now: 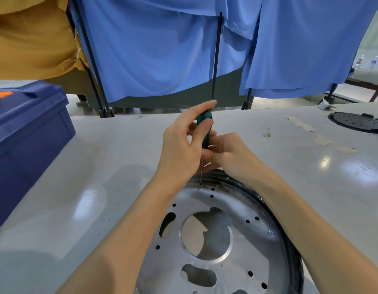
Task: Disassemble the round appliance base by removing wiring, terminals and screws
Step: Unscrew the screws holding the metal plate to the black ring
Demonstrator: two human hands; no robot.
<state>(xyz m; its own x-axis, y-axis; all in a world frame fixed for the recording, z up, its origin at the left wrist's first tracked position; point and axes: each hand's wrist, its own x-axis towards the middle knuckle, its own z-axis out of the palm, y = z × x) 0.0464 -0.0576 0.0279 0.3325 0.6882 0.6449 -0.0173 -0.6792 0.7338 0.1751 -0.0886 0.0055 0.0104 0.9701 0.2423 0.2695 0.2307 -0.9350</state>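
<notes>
1. Base lies on the table, at 6 o'clock in view; a screw sits at its 12 o'clock rim.
2. Screwdriver is held upright, long axis near vertical, tip pointed down onto that screw.
3. Handle top is gripped by left hand; lower handle is pinched by right hand.
4. Screw lies at 6 o'clock below both hands; left is judged nearer.
</notes>
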